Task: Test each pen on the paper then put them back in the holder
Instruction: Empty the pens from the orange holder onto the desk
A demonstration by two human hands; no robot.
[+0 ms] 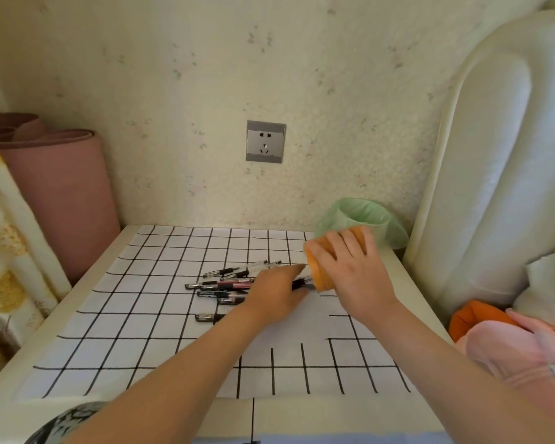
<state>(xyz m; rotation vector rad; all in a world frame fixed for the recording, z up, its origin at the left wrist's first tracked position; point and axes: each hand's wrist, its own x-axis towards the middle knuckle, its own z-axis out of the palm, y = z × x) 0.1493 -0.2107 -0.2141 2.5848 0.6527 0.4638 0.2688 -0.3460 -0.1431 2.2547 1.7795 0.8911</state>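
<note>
**Holder tipped, pens lying on the grid cloth**

The orange holder [326, 264] is lying tilted on its side, the right hand [353, 267] wrapping around it. Pens [225, 285] are lying loose on the checked table [141, 315], the left hand [276, 294] resting over their ends; its grip is hidden. A green-lined bin [366, 219] is standing behind.

Wall [205, 75]: cream, speckled, evenly lit. Grey socket [265, 141] mounted at centre. Table [87, 277]: cream top, covered by a white black-gridded cloth [161, 257]. Pink rolled mat [61, 187] stands at left; white padded headboard [494, 155] at right. Green-lined bin [378, 216] sits against the wall.
</note>
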